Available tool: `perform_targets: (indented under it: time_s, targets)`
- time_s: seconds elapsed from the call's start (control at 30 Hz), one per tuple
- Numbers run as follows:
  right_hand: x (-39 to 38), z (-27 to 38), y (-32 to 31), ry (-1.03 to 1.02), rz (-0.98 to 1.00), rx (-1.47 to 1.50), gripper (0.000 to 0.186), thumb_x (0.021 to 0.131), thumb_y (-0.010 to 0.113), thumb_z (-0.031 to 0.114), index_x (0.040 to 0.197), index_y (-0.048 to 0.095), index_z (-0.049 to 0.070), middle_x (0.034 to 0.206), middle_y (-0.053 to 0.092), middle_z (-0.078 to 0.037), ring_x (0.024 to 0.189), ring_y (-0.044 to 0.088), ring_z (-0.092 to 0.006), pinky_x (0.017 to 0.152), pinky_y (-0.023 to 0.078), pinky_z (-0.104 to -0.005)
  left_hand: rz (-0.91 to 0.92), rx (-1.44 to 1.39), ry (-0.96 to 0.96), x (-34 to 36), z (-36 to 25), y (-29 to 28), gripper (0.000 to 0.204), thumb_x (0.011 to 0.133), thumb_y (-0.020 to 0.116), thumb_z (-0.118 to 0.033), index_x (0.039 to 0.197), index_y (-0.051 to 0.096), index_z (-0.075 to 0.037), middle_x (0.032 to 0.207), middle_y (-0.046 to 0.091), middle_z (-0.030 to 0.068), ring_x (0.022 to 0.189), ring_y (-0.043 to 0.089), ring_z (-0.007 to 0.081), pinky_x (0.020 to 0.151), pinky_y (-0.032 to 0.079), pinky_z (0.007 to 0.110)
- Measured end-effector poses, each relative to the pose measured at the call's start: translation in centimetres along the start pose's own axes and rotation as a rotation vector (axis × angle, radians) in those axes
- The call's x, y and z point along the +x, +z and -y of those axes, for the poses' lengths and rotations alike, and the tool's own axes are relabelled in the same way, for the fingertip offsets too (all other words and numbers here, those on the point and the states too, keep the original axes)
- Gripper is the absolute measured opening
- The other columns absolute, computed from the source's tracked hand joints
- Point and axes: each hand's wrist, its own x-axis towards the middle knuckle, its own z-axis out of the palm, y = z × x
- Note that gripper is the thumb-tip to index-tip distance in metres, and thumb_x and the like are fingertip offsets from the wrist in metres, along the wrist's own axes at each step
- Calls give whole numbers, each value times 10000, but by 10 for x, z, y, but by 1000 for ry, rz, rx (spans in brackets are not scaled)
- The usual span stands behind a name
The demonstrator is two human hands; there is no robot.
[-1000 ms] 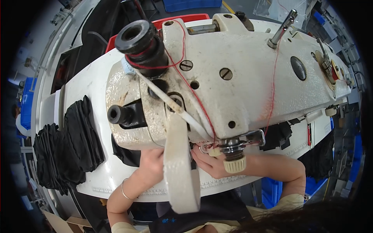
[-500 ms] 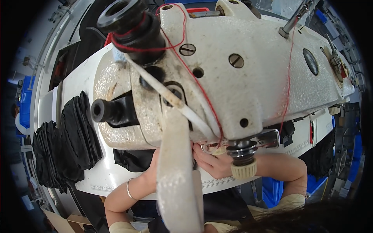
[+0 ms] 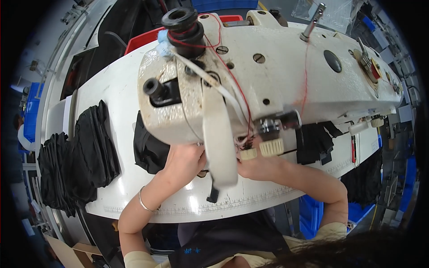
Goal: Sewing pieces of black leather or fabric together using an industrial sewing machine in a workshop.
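A white industrial sewing machine (image 3: 277, 76) with red thread fills the upper middle. My left hand (image 3: 183, 163), with a bracelet at the wrist, is curled beneath the machine's left end beside a white lever (image 3: 216, 143); its fingertips are hidden. My right hand (image 3: 263, 165) is beneath the dial knobs (image 3: 270, 143), its fingers mostly hidden. A piece of black fabric (image 3: 149, 152) lies just left of my left hand, and a short black strip (image 3: 212, 194) shows below the lever.
Stacked black fabric lies at the left (image 3: 91, 152) and right (image 3: 313, 147) on the white table (image 3: 125, 196). A red tray (image 3: 138, 40) sits behind the machine. Blue bins (image 3: 310, 219) are below the table's right side. A person's white sleeve (image 3: 24, 136) shows at far left.
The view has shifted, so the machine looks smaller and higher. Both hands show more below it, my left one with curled fingers, and the black strip below the lever has come into sight.
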Motion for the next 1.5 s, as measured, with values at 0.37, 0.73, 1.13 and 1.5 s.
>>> perform_targets:
  time_s: [0.37,0.73,1.13,1.5]
  targets:
    - [-33,58,-47,-82,-236,197,293,697,621,80,964,662,-32,940,617,-111,842,612,-213,634,485,-286,-5,514,432,-88,-103,-19,39,687,626,-51,720,620,-33,705,468,39,664,499,171,741,448,320]
    - [-33,64,-48,-28,-295,227,266,719,626,88,954,663,-31,974,621,-118,895,623,-222,664,499,-292,-527,477,379,-99,-94,4,162,653,685,-57,814,672,-49,882,597,40,828,600,191,811,478,341]
    - [-48,75,-45,-26,-6,190,288,672,613,103,917,643,-45,988,611,-116,1003,579,-250,831,497,-330,-39,278,342,-73,-91,-52,253,665,609,6,908,676,25,1034,632,147,741,544,198,683,463,277]
    - [-56,75,-41,-11,-47,250,274,703,611,86,920,638,-78,1007,612,-159,1041,598,-307,845,511,-366,-42,251,327,-84,-93,12,327,658,615,-21,960,641,101,1082,626,211,818,599,245,677,504,315]
